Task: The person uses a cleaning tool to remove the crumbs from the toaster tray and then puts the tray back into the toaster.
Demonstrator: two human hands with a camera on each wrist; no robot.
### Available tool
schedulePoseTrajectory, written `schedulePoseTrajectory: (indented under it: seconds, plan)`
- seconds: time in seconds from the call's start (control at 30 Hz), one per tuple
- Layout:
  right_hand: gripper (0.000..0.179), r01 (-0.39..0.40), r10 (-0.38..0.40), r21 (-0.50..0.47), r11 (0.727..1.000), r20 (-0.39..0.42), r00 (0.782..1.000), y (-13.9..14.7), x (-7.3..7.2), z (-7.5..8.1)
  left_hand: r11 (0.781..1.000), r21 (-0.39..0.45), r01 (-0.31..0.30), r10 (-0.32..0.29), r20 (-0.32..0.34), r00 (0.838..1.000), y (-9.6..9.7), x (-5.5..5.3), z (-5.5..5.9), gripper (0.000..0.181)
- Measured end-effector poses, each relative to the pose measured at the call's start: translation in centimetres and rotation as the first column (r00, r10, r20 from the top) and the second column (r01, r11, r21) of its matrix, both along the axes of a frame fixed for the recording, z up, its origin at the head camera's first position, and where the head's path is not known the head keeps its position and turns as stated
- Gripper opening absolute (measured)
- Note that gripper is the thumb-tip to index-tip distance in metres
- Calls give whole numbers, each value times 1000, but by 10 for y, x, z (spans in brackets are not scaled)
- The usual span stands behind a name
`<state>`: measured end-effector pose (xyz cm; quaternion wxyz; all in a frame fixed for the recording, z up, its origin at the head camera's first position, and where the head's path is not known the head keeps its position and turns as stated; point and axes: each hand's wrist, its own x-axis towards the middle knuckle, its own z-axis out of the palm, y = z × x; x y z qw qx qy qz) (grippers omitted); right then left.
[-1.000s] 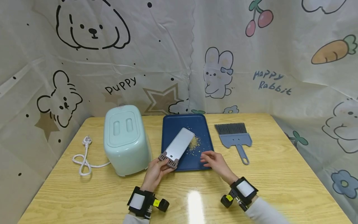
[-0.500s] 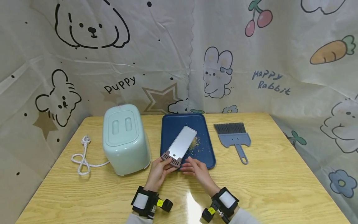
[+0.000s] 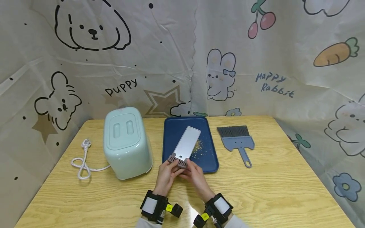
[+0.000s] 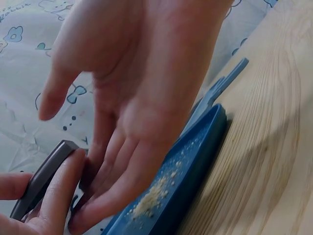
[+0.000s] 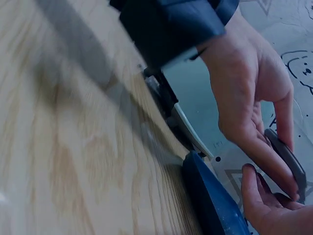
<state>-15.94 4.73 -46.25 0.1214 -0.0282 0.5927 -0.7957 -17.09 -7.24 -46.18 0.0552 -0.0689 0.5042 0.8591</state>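
My left hand pinches the brown-grey slotted handle of a flat metal crumb tray between thumb and fingers. The metal plate slants up and to the right over a blue tray, overlapping part of it. At the right end of the handle is my right hand, fingers extended beneath it. In the left wrist view, the thumb of my right hand stands apart from the handle. Yellowish crumbs lie in the blue tray beside the plate.
A mint-green toaster stands on the left of the wooden table, its white cord looped beside it. Right of the blue tray lies a grey-blue brush with dark bristles. A patterned cloth hangs behind.
My right hand has moved left from over the blue tray's right edge to the crumb tray's handle. My left hand has shifted slightly right with the crumb tray.
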Motion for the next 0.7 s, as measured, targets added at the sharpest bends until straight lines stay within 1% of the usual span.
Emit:
schedulePoseTrajectory:
  seconds: [0.17,0.3,0.47,0.7]
  plan:
    - [59,40,-40,-45,998,9,999,-8,-1,-2,999,48,-25,25,-3,1000,7,0,1,40]
    - [53,71,-71,-49,996,-2,997,-12,-2,-6,997,63,-37,37,10,999,13,0,2,39]
    - [50,98,-99,-28,995,-36,994,-13,-3,-9,997,59,-47,45,32,998,17,-1,2,39]
    - [46,98,-103,-92,991,-57,993,-12,-3,-8,999,31,-38,37,23,999,19,1,1,39]
